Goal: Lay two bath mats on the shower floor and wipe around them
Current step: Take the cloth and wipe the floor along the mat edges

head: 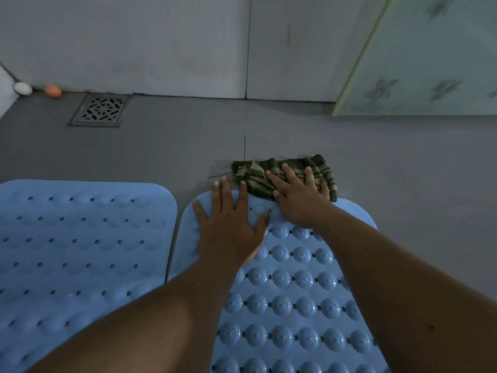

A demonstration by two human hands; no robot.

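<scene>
Two blue bath mats [80,238] [293,292] side by side on grey floor, left hand [228,222] flat and spread on right mat's far edge, right hand [298,195] splayed over green striped rag [282,173], floor drain [100,110], white ball [22,88] and orange ball [53,91] by wall.

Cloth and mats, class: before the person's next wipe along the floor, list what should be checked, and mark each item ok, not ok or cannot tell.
1. Both mats down: left mat and right mat lie side by side: ok.
2. Right mat flat: left hand presses its far edge: ok.
3. Cloth held: right hand lies flat on the cloth, fingers spread: ok.
4. Cloth fully on floor: its near edge overlaps the right mat: not ok.
5. Floor ahead dry: cannot tell.
</scene>
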